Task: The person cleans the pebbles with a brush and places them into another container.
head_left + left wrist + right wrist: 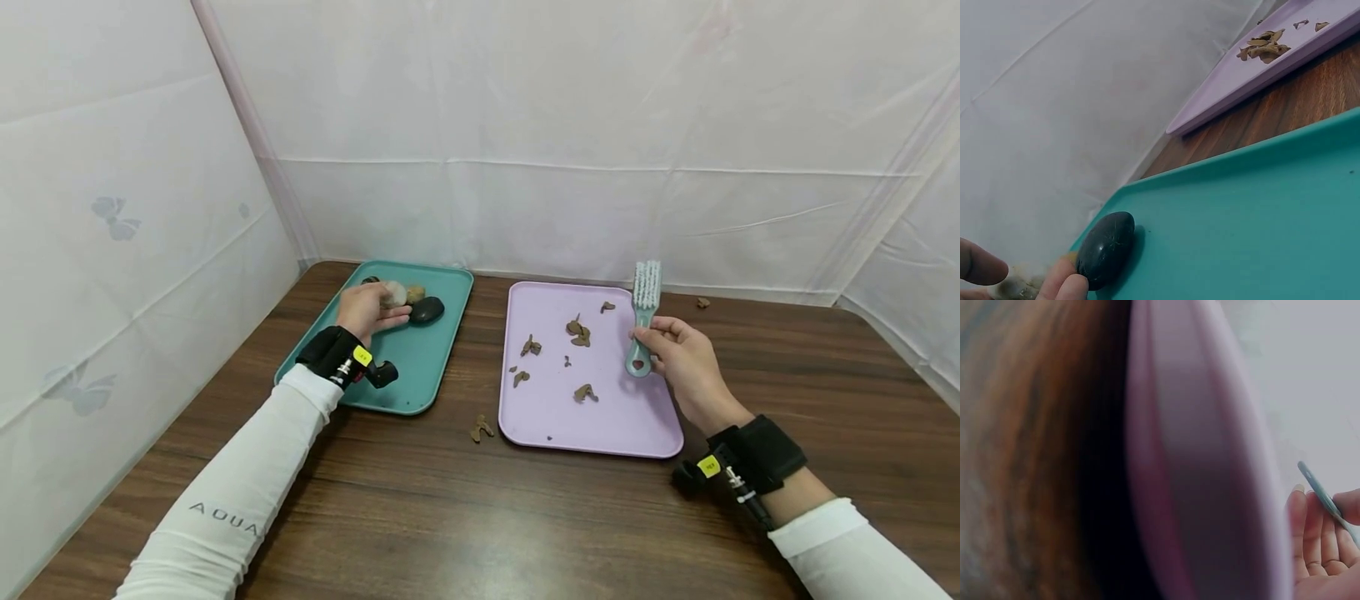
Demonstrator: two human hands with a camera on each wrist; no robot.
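On the teal tray (408, 375) my left hand (388, 307) grips a pale stone (394, 292), fingers over it and thumb under. Beside it lie a black stone (426, 310) and a small brown stone (415, 293). The left wrist view shows the black stone (1105, 249) just past my fingertips (1063, 284), and a sliver of the pale stone (1016, 286). My right hand (654, 337) holds a teal brush (643, 321) by its handle, white bristles pointing away, over the right side of the lilac tray (592, 433). The right wrist view is blurred; the brush handle (1322, 494) crosses my fingers (1313, 544).
Brown scraps (578, 332) are scattered over the lilac tray. One scrap (481, 428) lies on the wooden table (465, 517) by that tray's near left corner, another (702, 302) at the back right. White cloth walls close in the table on three sides.
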